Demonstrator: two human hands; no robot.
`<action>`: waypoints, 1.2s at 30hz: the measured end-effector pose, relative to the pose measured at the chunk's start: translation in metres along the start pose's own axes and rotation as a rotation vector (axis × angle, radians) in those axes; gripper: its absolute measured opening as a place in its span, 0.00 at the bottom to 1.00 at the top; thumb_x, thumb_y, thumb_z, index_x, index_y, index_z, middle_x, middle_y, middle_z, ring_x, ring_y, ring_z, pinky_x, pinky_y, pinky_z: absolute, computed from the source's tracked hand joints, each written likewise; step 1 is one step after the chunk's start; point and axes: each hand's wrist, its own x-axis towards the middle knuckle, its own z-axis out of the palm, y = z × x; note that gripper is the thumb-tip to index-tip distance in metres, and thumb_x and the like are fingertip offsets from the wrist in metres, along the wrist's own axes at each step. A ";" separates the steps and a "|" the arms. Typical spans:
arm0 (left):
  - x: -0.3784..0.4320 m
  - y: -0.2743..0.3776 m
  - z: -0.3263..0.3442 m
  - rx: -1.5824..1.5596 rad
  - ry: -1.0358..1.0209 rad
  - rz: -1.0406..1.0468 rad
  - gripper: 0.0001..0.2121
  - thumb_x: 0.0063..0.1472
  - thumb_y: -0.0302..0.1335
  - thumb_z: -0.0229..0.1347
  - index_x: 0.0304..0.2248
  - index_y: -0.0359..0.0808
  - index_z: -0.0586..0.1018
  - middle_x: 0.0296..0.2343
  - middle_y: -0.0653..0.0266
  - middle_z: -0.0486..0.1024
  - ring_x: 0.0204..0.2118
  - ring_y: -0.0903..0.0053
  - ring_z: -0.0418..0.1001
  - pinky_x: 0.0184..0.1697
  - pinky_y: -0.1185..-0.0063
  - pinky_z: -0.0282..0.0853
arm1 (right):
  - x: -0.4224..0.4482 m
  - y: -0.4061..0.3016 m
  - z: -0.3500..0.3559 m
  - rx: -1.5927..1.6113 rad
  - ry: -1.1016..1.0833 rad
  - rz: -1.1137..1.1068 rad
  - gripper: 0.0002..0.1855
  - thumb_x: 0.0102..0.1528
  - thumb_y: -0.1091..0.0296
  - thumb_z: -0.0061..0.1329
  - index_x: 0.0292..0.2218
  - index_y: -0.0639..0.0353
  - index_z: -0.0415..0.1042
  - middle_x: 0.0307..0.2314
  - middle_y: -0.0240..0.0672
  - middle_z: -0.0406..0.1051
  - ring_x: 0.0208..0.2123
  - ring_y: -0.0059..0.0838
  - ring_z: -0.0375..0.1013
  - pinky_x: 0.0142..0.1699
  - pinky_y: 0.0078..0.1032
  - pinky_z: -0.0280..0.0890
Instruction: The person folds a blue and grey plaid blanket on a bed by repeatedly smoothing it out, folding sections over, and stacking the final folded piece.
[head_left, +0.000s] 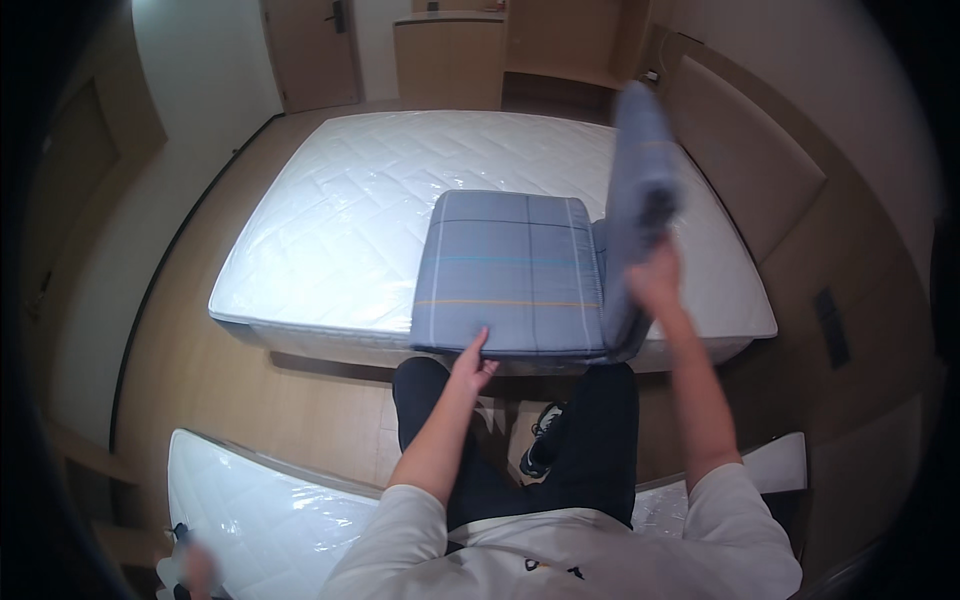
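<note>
A thick folded grey-blue plaid quilt (517, 259) lies on the near side of a plastic-wrapped white mattress (337, 210). White, dark, blue and orange lines cross its flat panel. My left hand (472, 364) grips the panel's front edge, thumb on top and fingers below. On the other side, my right hand (658, 277) holds a raised fold (641, 165) of the same quilt, which stands nearly upright and is blurred. Whitish stitching runs along the panel's right edge, beside that fold.
A second wrapped mattress (262, 502) lies behind and beside my seated body. At lower left is a blurred hand (199, 566), apparently another person's. A padded headboard (742, 150) borders the right side; a wooden door (311, 56) and cabinet (450, 64) stand beyond the bed.
</note>
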 end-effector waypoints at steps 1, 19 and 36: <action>0.001 -0.007 0.000 0.000 0.055 0.001 0.24 0.48 0.41 0.64 0.43 0.44 0.71 0.35 0.67 0.72 0.30 0.74 0.67 0.37 0.81 0.64 | -0.025 -0.049 0.031 0.059 0.002 0.044 0.26 0.48 0.74 0.44 0.50 0.64 0.61 0.42 0.51 0.68 0.44 0.50 0.68 0.48 0.34 0.63; 0.012 0.057 -0.073 0.190 0.250 0.628 0.27 0.61 0.29 0.47 0.55 0.33 0.48 0.48 0.54 0.61 0.47 0.65 0.64 0.49 0.71 0.60 | -0.150 0.073 0.109 -0.365 0.028 -0.028 0.46 0.31 0.77 0.53 0.54 0.37 0.60 0.56 0.34 0.52 0.57 0.48 0.49 0.58 0.51 0.44; -0.122 0.144 0.056 0.908 -0.066 0.768 0.18 0.55 0.25 0.56 0.45 0.29 0.70 0.35 0.62 0.74 0.36 0.79 0.70 0.40 0.81 0.66 | -0.159 0.084 0.120 -0.253 0.097 -0.002 0.46 0.32 0.77 0.55 0.54 0.36 0.61 0.54 0.37 0.52 0.56 0.47 0.51 0.56 0.43 0.49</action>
